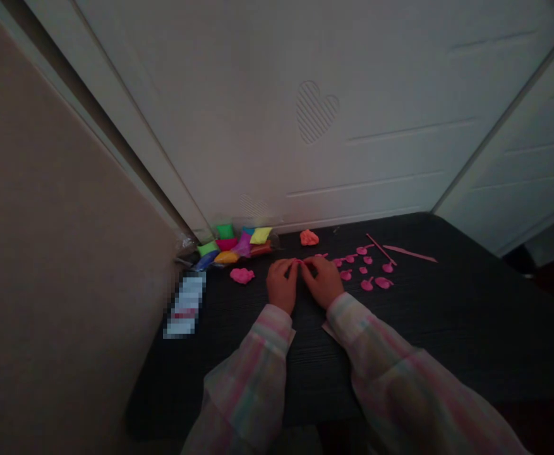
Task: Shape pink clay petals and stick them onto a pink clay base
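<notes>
Two bare hands meet over a dark table (pixel 447 328), seen from above. The left hand (pixel 282 284) and the right hand (pixel 325 281) pinch a small bit of pink clay (pixel 298 260) between their fingertips, thumbs and forefingers coming together. Just left of the hands sits a pink lump (pixel 242 275); beyond them, near the white panel (pixel 258 114), is an orange lump (pixel 309 237). To the right lie small flat pink pieces (pixel 367 284), some with thin stems, and two slim pink tools (pixel 410 253). Bright colored packets (pixel 227 243) are heaped at the far left.
</notes>
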Available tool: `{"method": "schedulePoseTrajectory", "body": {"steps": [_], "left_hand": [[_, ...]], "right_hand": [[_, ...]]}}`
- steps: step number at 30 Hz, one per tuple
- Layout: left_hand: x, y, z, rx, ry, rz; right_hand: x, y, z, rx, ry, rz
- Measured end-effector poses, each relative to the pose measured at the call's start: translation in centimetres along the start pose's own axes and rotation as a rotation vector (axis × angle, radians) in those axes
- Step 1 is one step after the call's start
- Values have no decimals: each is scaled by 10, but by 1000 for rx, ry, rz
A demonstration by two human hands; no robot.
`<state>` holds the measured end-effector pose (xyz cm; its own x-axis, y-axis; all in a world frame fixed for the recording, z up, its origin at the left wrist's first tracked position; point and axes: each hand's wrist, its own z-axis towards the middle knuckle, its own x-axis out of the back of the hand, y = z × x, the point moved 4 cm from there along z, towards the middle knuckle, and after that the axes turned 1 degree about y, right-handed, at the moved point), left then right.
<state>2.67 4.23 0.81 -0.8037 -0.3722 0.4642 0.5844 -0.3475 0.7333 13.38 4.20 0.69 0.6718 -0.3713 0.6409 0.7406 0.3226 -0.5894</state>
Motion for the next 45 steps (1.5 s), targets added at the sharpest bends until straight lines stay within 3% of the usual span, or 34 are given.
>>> {"method": "schedulePoseTrajectory", "body": {"steps": [8, 26, 36, 39, 45], "left_hand": [[3, 6, 0, -68, 7, 46], [2, 1, 0, 46, 20, -25], [2, -1, 1, 40, 45, 5], [2, -1, 1, 27, 45, -1], [0, -6, 1, 77, 28, -59]], "right_hand": [[1, -1, 0, -5, 6, 11], [3, 4, 1, -72, 69, 136], [4, 5, 1, -75, 93, 186], [4, 8, 3, -140, 80, 253], [-7, 17, 3, -382, -87, 596]]}}
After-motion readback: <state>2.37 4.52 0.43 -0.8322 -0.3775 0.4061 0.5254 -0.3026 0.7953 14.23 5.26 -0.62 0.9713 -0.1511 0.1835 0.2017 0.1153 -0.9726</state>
